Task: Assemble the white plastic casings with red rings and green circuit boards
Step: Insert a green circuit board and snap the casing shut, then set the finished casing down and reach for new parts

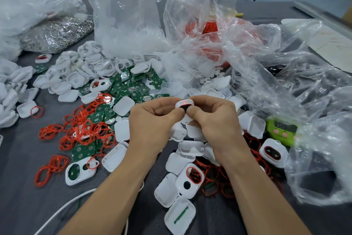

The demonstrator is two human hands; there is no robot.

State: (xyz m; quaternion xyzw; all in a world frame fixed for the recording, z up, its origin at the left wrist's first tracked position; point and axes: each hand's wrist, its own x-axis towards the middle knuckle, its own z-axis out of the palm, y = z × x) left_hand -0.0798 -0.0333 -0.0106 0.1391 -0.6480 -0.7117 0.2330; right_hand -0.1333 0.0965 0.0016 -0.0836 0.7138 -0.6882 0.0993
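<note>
White casing [184, 103] is held up between both hands, above the middle of the table and over the heap of loose parts. There is a red glint at its top edge, and a dark opening faces the thumbs — whether a ring is fully seated there cannot be told.

Left hand [152, 118] pinches the casing's left end, thumb and curled fingers closed on it. Right hand [213, 116] pinches the right end the same way, thumb tip at the dark opening.

Judgement: the step in hand looks like pressing a red ring home in the casing's window. No board is visible inside. The next move probably calls for an even push round the rim so the ring sits flush, then a circuit board and a back shell from the piles.

Just below the hands lie plain white shells [190, 149] and a ringed casing [190, 178]. A second ringed casing [273, 151] lies to the right, near a green timer [282, 130].

Left of the hands, loose red rings [83, 130] are tangled over green circuit boards [131, 86] — more boards lie further back.

Behind are clear plastic bags [129, 15], a bag of red rings [209, 27] and a bag of shiny metal bits [57, 32]. A white cable [62, 210] crosses the grey table [22, 206] at near left.
</note>
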